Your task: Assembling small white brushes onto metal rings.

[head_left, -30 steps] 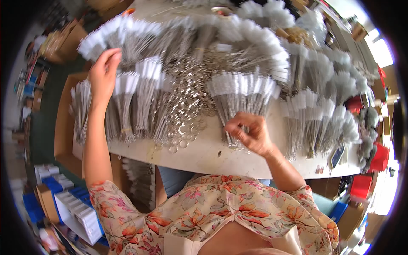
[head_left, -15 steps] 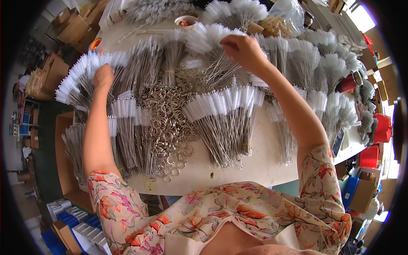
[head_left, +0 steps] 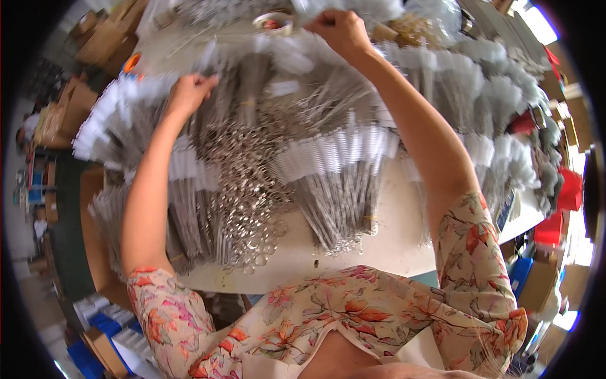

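My left hand (head_left: 188,96) hovers over the far left rows of thin wire brushes with white bristles, fingertips pinched together. Beside it spreads a fan of these brushes (head_left: 104,129). At the far middle my right hand (head_left: 344,35) is raised, thumb and fingers closed close to pale bristle heads; whatever either hand pinches is too blurred to make out. A heap of loose metal split rings (head_left: 246,189) lies between the hands and my body. Right of the heap rests a fanned bundle of brushes (head_left: 338,158), with more loose brushes (head_left: 334,95) behind it.
On the table (head_left: 404,246), a tape roll (head_left: 273,24) lies at the far side and an orange ring-shaped item (head_left: 132,63) at the far left. More brush bundles (head_left: 454,82) crowd the right. An open cardboard box (head_left: 95,221) stands by the left edge.
My left hand has moved right, from the brush fan toward the neighbouring bundles. My right hand has shifted slightly farther away and to the left.
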`<state>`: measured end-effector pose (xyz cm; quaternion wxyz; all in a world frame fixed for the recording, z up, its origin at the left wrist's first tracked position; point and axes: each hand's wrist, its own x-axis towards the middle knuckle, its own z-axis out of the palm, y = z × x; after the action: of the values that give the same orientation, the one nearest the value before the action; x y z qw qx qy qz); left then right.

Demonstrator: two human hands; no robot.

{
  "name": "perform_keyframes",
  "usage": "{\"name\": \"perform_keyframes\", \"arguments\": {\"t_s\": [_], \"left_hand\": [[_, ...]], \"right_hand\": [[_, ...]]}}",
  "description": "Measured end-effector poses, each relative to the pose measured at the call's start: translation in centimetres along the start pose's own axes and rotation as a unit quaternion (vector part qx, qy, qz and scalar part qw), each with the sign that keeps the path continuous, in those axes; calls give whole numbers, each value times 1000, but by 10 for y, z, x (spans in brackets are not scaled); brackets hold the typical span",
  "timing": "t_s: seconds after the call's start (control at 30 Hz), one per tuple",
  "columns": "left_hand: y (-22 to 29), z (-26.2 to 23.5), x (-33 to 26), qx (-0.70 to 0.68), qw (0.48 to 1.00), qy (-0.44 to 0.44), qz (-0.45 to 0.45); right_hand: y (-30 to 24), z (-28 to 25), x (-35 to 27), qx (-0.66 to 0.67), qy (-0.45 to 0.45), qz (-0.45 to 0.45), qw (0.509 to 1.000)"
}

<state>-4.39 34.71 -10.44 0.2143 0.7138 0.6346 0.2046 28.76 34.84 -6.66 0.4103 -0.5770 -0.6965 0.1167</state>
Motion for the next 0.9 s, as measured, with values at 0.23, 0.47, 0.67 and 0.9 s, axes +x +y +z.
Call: {"name": "perform_keyframes", "arguments": {"t_s": [0.23, 0.47, 0.67, 0.9], "left_hand": [[-14, 10, -4, -109, 991, -58, -50], [-5, 2, 3, -21, 996, -53, -75], [29, -3, -1, 138, 990, -6, -24], [40, -12, -2, 217, 976, 12, -12]], "right_hand": [[18, -132, -4, 287, 44, 131, 948], [106, -129, -62, -192, -55, 141, 970], [93, -121, -68, -258, -135, 213, 933], [101, -121, -63, -230, -137, 250, 930]]}}
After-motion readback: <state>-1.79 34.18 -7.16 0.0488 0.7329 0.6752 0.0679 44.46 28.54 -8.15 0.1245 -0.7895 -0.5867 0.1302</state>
